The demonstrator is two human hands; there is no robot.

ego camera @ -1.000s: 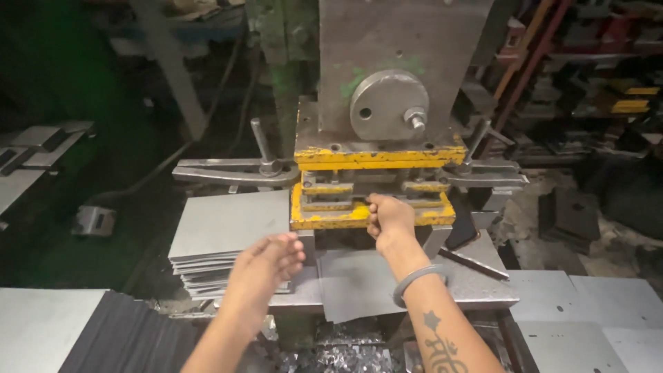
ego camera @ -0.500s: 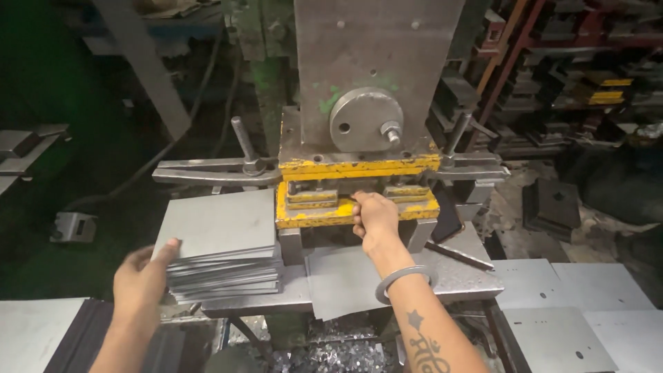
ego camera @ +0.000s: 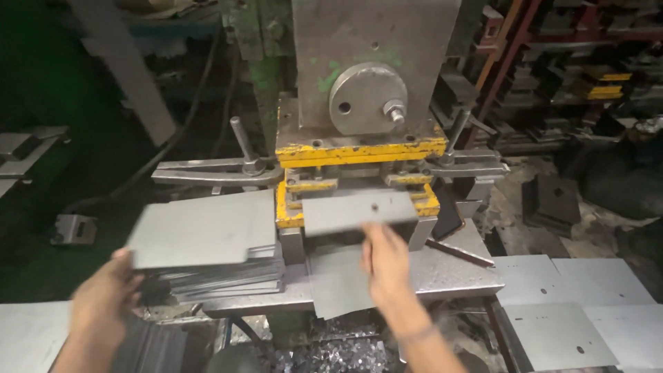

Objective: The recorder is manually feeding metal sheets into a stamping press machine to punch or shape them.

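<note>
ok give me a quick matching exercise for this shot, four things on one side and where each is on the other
Things:
1. left hand
2. right hand
3. punched sheet
4. round steel disc

Places:
A. on the grey press body, above the yellow block
B. at the near edge of the sheet stack
C. in front of the yellow die
D. just below the punched sheet

Pairs: 1-B, 2-D, 3-C, 4-A

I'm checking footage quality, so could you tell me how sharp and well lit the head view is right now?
Head view: both hands, left and right, are motion-blurred; the press and sheet stack are fairly sharp; the left background is dark, the shelves at right dim.
</note>
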